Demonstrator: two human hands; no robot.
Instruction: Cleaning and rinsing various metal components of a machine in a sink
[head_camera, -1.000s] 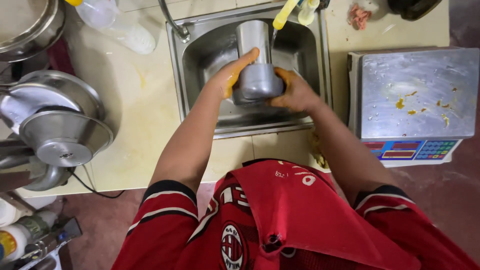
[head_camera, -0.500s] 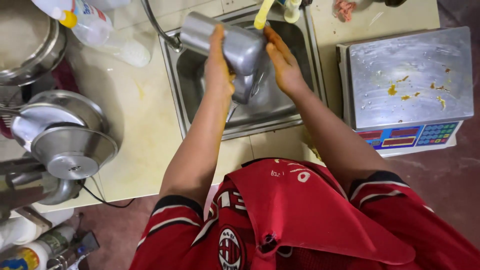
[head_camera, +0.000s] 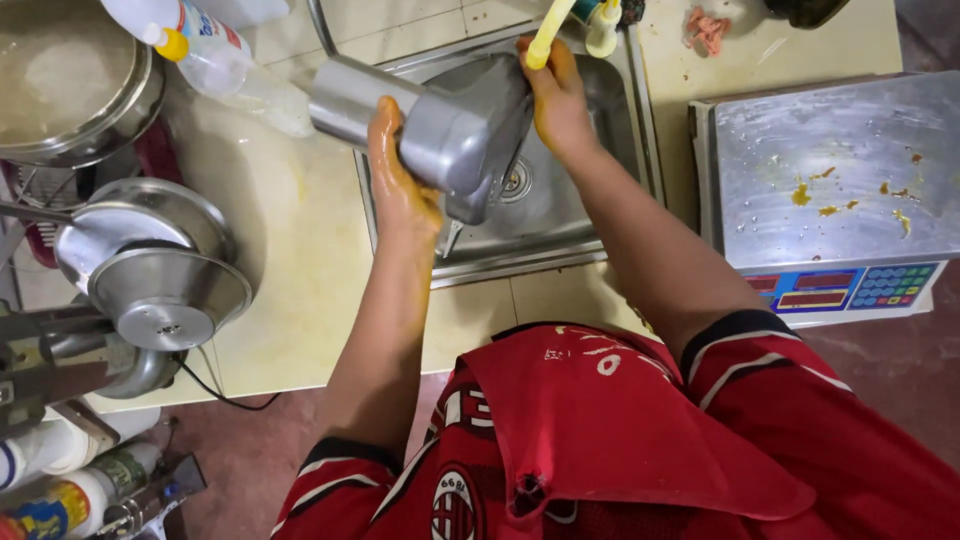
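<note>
A grey metal machine part (head_camera: 430, 125), a tube with a wider body, is held tilted over the steel sink (head_camera: 590, 215). My left hand (head_camera: 395, 170), stained yellow-orange, grips it from below at the tube end. My right hand (head_camera: 555, 95) reaches to the yellow tap hose (head_camera: 545, 40) at the sink's far edge and is closed around it. Water runs down from the part into the basin near the drain.
A plastic bottle (head_camera: 210, 55) lies on the cream counter to the left, by a large steel pot (head_camera: 70, 85) and stacked steel bowls (head_camera: 165, 275). An electronic scale (head_camera: 830, 185) with yellow smears stands on the right. More bottles sit at the lower left.
The metal part has been lifted from upright in the basin and tipped sideways toward the left. My right hand left it and went to the tap hose.
</note>
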